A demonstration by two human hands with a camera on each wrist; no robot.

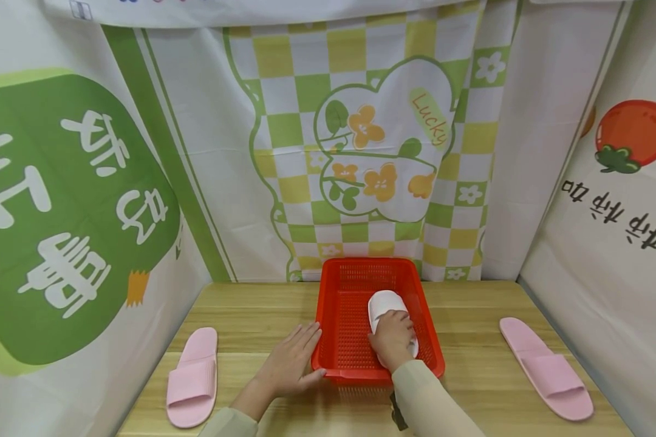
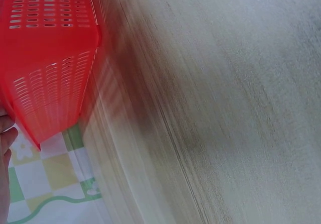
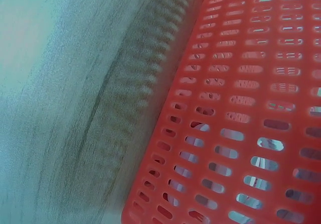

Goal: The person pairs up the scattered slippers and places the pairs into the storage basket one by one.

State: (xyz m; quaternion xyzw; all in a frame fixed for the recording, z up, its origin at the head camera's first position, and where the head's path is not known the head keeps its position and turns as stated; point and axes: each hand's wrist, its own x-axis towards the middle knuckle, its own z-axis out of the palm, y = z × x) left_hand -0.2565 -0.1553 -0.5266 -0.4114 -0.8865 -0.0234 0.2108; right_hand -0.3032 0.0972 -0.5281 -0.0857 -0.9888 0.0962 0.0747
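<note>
A red plastic basket (image 1: 355,374) with slotted walls stands on the wooden table. Inside its right half lies a white slipper (image 1: 384,301), toe end toward the back. My right hand (image 1: 393,337) reaches over the front rim and grips the slipper, covering its middle. With fingers extended, my left hand (image 1: 290,361) rests against the basket's left rim near the front corner. In the left wrist view only a few fingers (image 2: 6,133) show at the basket's edge. The right wrist view is filled by the basket's slotted wall (image 3: 241,118), which hides the hand.
One pink slipper (image 1: 192,379) lies on the table at the left, another pink slipper (image 1: 549,370) at the right. Printed cloth (image 1: 284,182) hangs behind the table (image 1: 257,309), and cloth walls close in both sides.
</note>
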